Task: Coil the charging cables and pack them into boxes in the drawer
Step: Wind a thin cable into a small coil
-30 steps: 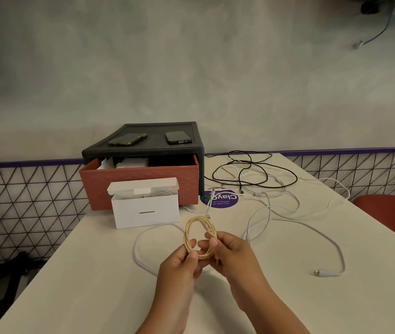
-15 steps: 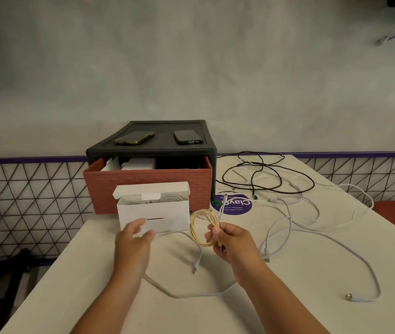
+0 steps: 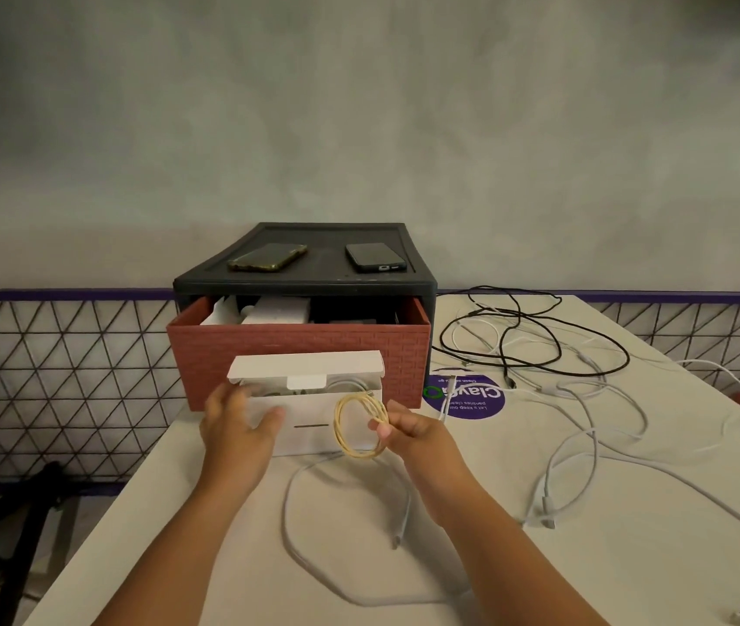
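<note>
One pale desk (image 3: 585,558), bearing red brick-patterned drawer (image 3: 296,341) and open-lidded white cardboard box (image 3: 309,440) against it. Left hand (image 3: 237,426) spread at box's left end. Right hand (image 3: 409,433), nearer, pinching upright yellow cable coil (image 3: 339,426) before box's right end, opening just above.

So the yellowish cable (image 3: 361,426) is wound into a neat upright loop, pinched in the right hand (image 3: 409,433) just in front of the white box (image 3: 309,438), which sits flap-up with a white cable (image 3: 350,385) coiled inside. Behind it the brick-red drawer (image 3: 298,350) is pulled open, and loose white cables (image 3: 594,445) plus a black cable (image 3: 625,361) sprawl uncoiled on the tabletop (image 3: 675,580).
</note>
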### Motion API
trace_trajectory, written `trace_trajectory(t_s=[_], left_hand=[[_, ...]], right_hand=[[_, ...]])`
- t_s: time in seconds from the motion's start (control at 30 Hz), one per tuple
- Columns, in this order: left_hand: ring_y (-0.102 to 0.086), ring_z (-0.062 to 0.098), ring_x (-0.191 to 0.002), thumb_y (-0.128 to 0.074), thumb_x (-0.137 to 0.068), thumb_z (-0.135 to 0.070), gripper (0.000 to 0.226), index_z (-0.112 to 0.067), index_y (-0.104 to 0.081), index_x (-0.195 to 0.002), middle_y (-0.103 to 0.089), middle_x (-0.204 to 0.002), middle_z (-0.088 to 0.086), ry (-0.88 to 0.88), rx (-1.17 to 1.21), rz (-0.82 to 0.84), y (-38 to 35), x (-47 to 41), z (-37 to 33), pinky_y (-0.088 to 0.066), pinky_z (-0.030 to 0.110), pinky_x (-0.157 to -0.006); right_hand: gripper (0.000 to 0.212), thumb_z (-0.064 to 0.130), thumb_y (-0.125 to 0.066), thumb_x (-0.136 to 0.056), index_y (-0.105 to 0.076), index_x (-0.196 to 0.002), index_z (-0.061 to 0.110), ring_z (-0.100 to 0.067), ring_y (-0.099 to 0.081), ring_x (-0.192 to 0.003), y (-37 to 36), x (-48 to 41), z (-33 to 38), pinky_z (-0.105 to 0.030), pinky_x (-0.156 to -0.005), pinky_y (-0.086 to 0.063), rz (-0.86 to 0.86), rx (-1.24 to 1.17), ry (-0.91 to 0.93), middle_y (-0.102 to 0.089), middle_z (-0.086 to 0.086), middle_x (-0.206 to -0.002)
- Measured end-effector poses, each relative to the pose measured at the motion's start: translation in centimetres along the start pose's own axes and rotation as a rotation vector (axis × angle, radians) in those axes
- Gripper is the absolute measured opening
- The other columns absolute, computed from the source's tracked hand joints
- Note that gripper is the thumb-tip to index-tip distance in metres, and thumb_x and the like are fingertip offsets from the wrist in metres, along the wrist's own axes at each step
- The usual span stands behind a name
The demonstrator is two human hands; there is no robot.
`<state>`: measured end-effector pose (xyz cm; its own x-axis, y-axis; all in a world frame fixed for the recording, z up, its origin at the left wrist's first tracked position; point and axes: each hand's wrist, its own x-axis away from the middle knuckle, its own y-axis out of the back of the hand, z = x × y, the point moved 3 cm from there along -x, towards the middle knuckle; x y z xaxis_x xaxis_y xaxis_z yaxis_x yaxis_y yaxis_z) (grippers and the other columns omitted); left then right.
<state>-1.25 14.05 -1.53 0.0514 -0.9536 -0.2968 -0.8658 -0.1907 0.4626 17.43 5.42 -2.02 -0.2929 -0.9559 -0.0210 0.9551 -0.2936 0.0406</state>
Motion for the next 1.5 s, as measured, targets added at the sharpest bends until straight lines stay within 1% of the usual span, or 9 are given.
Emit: trace_trajectory(t_s=[0.13, 0.23, 0.33, 0.5, 0.63, 0.73, 0.9, 1.13, 1.5], left_hand=[[-0.043, 0.018, -0.111, -0.062, -0.087, -0.009, 0.013, -0.012, -0.056, -0.098, -0.045, -0.118, 0.002, -0.104, 0.107, 0.024, 0.1, 0.1, 0.0, -0.028, 0.023, -0.085], [-0.043, 0.012, -0.106, -0.062, -0.087, -0.01, 0.011, -0.017, -0.058, -0.093, -0.046, -0.116, 0.003, -0.08, 0.217, 0.034, 0.3, 0.2, 0.1, -0.028, 0.021, -0.087], [-0.047, 0.015, -0.113, -0.064, -0.086, -0.01, 0.04, -0.021, -0.054, -0.122, -0.047, -0.13, 0.003, -0.07, 0.26, 0.068, 0.9, 0.2, 0.6, -0.033, 0.025, -0.091], [-0.059, 0.021, -0.102, -0.06, -0.086, -0.001, 0.065, -0.059, -0.04, -0.104, -0.053, -0.123, 0.003, -0.033, 0.452, 0.21, 2.3, 1.1, -0.2, -0.048, 0.032, -0.077], [-0.059, 0.017, -0.102, -0.06, -0.085, 0.003, 0.07, -0.061, -0.039, -0.106, -0.056, -0.119, 0.005, -0.025, 0.503, 0.256, 2.5, 1.6, -0.5, -0.047, 0.025, -0.074], [-0.058, 0.017, -0.107, -0.066, -0.082, 0.0, 0.076, -0.067, -0.039, -0.103, -0.054, -0.125, 0.005, -0.056, 0.472, 0.286, 2.1, 2.0, -0.9, -0.048, 0.032, -0.087], [-0.057, 0.021, -0.111, -0.069, -0.067, -0.021, 0.069, -0.071, -0.039, -0.104, -0.054, -0.128, 0.006, -0.108, 0.435, 0.305, 1.4, 2.3, -1.2, -0.044, 0.046, -0.099], [-0.061, 0.003, -0.093, -0.063, -0.082, 0.004, 0.073, -0.058, -0.035, -0.111, -0.056, -0.12, 0.003, -0.124, 0.448, 0.332, 1.0, 2.0, -0.9, -0.05, 0.015, -0.076], [-0.062, -0.001, -0.094, -0.062, -0.082, 0.006, 0.074, -0.058, -0.038, -0.111, -0.056, -0.119, -0.007, -0.13, 0.483, 0.355, 1.0, 2.2, -0.9, -0.05, 0.023, -0.081]], right_hand=[[0.022, 0.008, -0.062, -0.087, -0.073, -0.074, 0.023, -0.013, -0.041, -0.131, -0.4, -0.2, -0.3, -0.043, -0.109, -0.034, 0.075, 0.02, 0.045, -0.05, 0.002, -0.133], [0.018, 0.005, -0.06, -0.087, -0.072, -0.082, 0.018, -0.008, -0.051, -0.119, 0.1, -0.1, -0.2, -0.022, -0.091, -0.049, 0.069, -0.015, 0.055, -0.057, 0.004, -0.121], [0.014, 0.005, -0.06, -0.087, -0.072, -0.091, 0.012, 0.003, -0.057, -0.1, 0.5, 0.3, 0.2, -0.007, -0.072, -0.047, 0.061, 0.015, 0.071, -0.062, 0.008, -0.111], [0.022, 0.004, -0.061, -0.086, -0.072, -0.08, 0.022, 0.007, -0.063, -0.08, 1.3, 0.9, 1.1, -0.007, -0.068, -0.046, 0.043, 0.068, 0.106, -0.069, 0.017, -0.092], [0.026, 0.006, -0.063, -0.086, -0.069, -0.079, 0.03, 0.009, -0.056, -0.074, 2.0, 1.4, 2.4, -0.004, -0.068, -0.039, -0.178, 0.288, 0.378, -0.065, 0.015, -0.081], [0.015, 0.013, -0.06, -0.085, -0.074, -0.09, 0.014, 0.005, -0.055, -0.079, 1.6, 1.7, 3.8, -0.004, -0.066, -0.039, -0.339, 0.535, 0.71, -0.063, 0.012, -0.08], [0.025, -0.002, -0.064, -0.065, -0.073, -0.084, 0.011, -0.019, -0.06, -0.062, 0.6, 1.7, 5.1, -0.019, -0.053, -0.041, -0.322, 0.964, 1.05, -0.067, 0.0, -0.076], [0.023, 0.001, -0.063, -0.066, -0.073, -0.084, 0.01, -0.022, -0.062, -0.062, 0.8, 1.6, 6.8, -0.019, -0.05, -0.045, -0.225, 1.03, 1.01, -0.067, 0.0, -0.076], [0.04, -0.008, -0.079, -0.056, -0.074, -0.09, 0.015, -0.024, -0.065, -0.063, -0.3, 0.3, 7.4, -0.029, -0.049, -0.051, -0.052, 1.272, 0.869, -0.068, -0.001, -0.081]])
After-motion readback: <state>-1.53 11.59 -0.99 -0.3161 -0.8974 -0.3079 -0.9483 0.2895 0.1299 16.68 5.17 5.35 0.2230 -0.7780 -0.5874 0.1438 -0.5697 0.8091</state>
